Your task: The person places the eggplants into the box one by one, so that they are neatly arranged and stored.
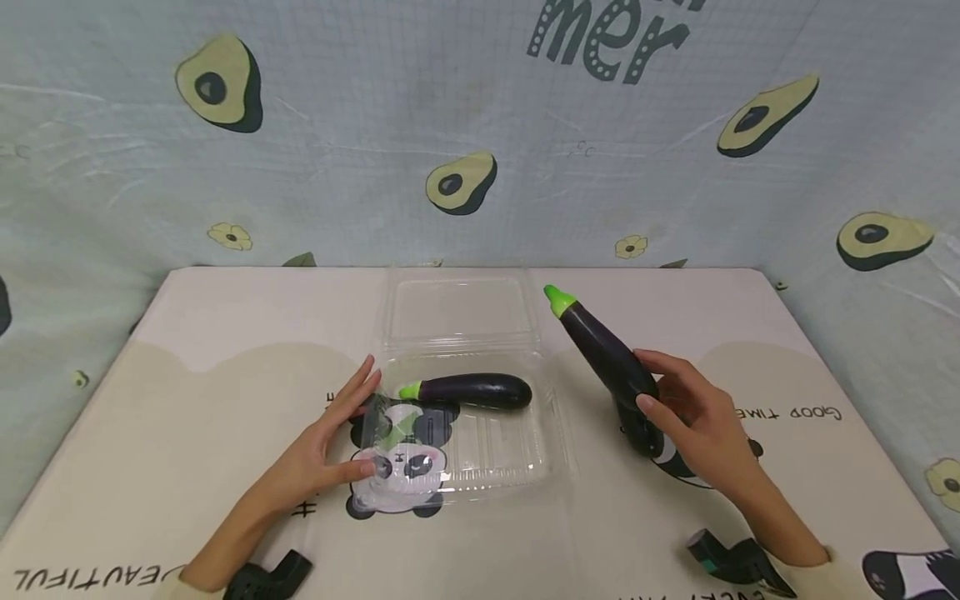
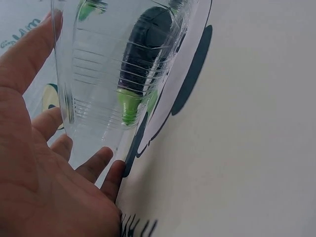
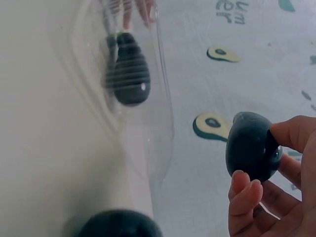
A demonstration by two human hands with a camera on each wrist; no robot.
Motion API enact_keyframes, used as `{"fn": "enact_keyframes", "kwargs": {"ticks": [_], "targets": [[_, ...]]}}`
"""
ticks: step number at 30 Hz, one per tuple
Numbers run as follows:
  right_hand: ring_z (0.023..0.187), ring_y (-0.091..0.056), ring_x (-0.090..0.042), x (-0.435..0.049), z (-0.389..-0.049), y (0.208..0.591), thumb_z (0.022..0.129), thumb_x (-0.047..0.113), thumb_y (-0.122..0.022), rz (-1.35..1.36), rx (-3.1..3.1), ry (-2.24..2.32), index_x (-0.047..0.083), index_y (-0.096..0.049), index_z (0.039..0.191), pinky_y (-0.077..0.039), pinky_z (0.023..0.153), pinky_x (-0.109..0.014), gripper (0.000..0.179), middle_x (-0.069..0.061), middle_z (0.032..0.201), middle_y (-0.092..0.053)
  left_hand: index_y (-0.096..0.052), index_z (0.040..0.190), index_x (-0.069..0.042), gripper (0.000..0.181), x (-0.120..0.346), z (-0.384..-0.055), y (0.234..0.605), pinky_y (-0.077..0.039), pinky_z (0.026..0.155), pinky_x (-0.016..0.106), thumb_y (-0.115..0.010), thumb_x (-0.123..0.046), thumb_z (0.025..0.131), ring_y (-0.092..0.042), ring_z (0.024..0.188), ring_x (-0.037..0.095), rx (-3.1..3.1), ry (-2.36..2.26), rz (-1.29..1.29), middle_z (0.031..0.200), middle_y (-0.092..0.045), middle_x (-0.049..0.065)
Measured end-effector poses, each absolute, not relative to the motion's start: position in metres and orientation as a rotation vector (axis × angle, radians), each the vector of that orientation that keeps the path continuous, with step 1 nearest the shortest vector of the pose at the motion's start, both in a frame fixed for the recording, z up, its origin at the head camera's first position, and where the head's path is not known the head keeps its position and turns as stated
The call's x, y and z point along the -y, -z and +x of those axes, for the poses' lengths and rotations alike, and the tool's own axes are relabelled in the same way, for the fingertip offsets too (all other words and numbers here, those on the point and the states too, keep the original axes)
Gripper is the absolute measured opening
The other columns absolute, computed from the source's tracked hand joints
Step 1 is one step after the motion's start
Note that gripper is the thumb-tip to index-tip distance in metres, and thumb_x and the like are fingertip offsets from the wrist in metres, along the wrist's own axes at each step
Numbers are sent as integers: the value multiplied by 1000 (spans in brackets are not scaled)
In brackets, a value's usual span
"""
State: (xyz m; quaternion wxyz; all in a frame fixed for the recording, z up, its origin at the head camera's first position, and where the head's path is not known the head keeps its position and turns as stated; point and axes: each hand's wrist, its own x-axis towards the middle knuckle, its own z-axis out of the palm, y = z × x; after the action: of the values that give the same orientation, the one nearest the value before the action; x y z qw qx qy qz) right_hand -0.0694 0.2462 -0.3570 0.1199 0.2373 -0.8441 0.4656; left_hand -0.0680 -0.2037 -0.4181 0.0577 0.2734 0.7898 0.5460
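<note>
A clear plastic clamshell box [image 1: 495, 467] lies with its lid [image 1: 461, 312] folded back. Inside its base rests a dark purple eggplant [image 1: 480, 390] with a green stem, also seen through the clear wall in the left wrist view [image 2: 143, 49]. My left hand [image 1: 333, 442] is at the box's left side, fingers spread and fairly straight along the wall. To the right of the box, my right hand [image 1: 693, 421] grips a second eggplant [image 1: 603, 350] by its thick end, its stem tilted up and away. Below that one, another eggplant [image 1: 637, 433] is partly hidden.
The table [image 1: 247, 400] wears a cover printed with pandas and lettering. Behind it hangs a pale cloth [image 1: 337, 167] with avocado prints. Black devices [image 1: 738, 558] are strapped at both wrists.
</note>
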Motion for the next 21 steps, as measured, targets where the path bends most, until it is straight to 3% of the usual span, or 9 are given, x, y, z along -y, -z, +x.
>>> {"fn": "enact_keyframes", "kwargs": {"ticks": [5, 7, 15, 21], "targets": [[80, -56, -12, -232, -71, 354, 83, -13, -63, 756, 2472, -1406, 6, -50, 137, -51, 67, -20, 58, -2, 125, -58, -21, 153, -11, 95, 202, -69, 416, -22, 105, 13, -75, -7, 75, -7, 145, 13, -2398, -1642, 810, 161, -2, -1], [79, -57, -12, -226, -72, 354, 83, -11, -64, 782, 2488, -1399, 8, -51, 136, -50, 63, -20, 58, -1, 123, -58, -21, 153, -11, 95, 201, -70, 416, -22, 105, 13, -75, -8, 75, -7, 145, 12, -2399, -1641, 801, 161, -2, -2], [63, -56, -9, -208, -76, 356, 80, -5, -71, 932, 2497, -1360, 10, -55, 131, -48, 56, -22, 55, 4, 91, -60, -22, 153, -12, 95, 201, -69, 417, -22, 105, 14, -75, -8, 75, -6, 145, 12, -2396, -1650, 792, 161, -2, -2], [65, -51, -5, -194, -80, 356, 82, 2, -73, 1051, 2513, -1276, 14, -58, 130, -46, 54, -22, 52, 5, 108, -63, -22, 153, -11, 94, 203, -67, 419, -22, 105, 14, -75, -7, 76, -7, 145, 13, -2396, -1659, 811, 161, -2, 0]]}}
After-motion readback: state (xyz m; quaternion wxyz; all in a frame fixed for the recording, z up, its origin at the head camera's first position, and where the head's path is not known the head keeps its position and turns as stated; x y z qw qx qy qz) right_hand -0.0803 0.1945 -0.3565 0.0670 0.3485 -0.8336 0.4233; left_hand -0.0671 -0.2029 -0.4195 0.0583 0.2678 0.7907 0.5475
